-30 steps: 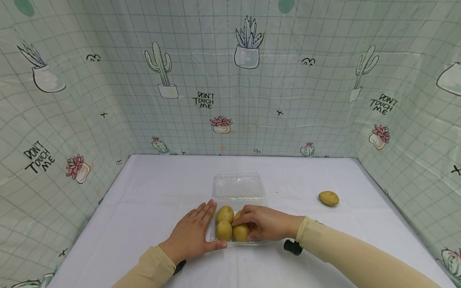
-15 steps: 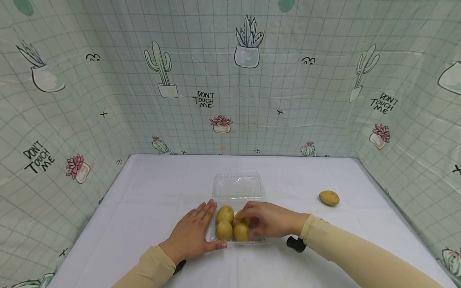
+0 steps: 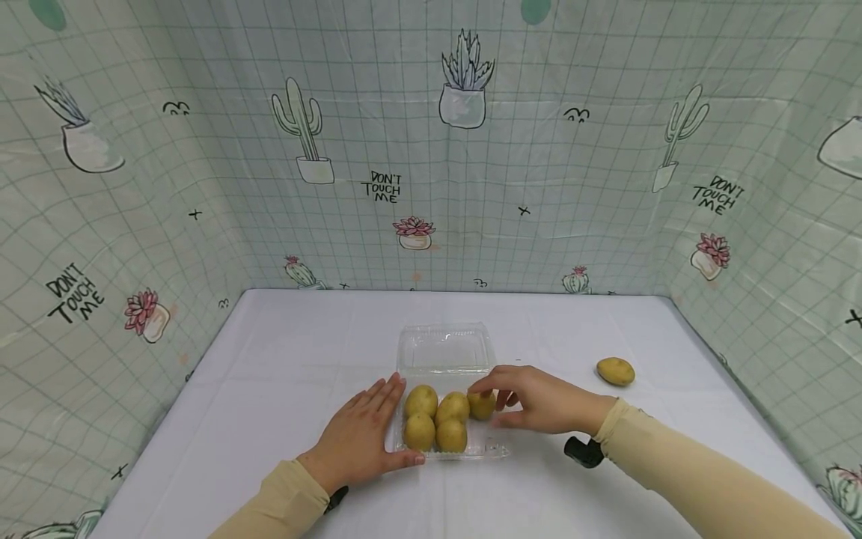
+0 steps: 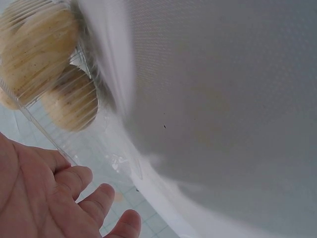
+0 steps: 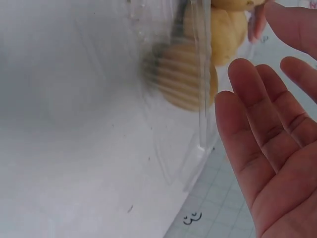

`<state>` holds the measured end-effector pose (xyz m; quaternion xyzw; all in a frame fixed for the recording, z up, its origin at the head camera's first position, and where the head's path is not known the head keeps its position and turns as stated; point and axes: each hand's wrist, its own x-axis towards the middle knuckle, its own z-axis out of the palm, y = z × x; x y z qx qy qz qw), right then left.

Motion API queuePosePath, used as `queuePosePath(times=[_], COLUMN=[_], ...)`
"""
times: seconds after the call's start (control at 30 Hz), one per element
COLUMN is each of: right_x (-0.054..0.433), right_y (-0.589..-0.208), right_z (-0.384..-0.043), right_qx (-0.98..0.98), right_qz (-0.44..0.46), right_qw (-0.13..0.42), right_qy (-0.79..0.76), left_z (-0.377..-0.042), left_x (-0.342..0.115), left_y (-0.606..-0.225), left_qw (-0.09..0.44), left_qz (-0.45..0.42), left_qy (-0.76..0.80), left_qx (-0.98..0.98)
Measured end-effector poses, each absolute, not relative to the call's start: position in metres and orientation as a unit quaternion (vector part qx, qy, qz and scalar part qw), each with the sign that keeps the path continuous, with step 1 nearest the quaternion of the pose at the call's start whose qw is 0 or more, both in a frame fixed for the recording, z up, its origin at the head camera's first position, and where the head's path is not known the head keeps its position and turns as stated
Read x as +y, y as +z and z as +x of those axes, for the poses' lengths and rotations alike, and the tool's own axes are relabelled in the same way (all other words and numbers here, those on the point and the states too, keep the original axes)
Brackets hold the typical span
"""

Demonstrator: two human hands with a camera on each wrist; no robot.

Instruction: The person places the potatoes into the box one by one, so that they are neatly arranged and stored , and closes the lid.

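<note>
A clear plastic clamshell box [image 3: 488, 442] lies with its lid [image 3: 444, 348] folded back, away from the person. Several yellow potatoes fill its left and middle, and another potato [image 3: 480, 406] sits at the back right. My left hand [image 3: 360, 434] rests flat along the box's left side, thumb at the front left corner. Over the back right potato hovers my right hand [image 3: 542, 397], its index fingertip right at the potato's top. In the right wrist view the right fingers [image 5: 245, 82] are loosely extended beside the box wall, gripping nothing.
One loose potato [image 3: 616, 370] lies on the white tablecloth [image 3: 303, 337], right of the box and behind the right hand. Patterned cloth walls [image 3: 364, 254] enclose the back and both sides. Below the right wrist hangs a black wrist device [image 3: 584, 451].
My right hand has moved right from the middle potatoes to the back right one, uncovering the middle pair. The left hand and the loose potato have stayed in place.
</note>
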<state>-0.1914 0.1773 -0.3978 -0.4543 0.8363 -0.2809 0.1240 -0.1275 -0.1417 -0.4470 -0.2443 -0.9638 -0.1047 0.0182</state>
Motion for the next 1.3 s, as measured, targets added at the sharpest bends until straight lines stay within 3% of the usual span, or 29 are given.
queuePosePath(times=[1.3], right_x=[0.309], right_y=[-0.379], right_z=[-0.192], right_qx=[0.894], right_qz=[-0.339], right_qw=[0.020], right_qy=[-0.291], left_z=[-0.127], left_x=[-0.143], left_y=[-0.446], left_qw=[0.012], left_qz=[-0.246], left_qy=[-0.108], left_qx=[-0.963])
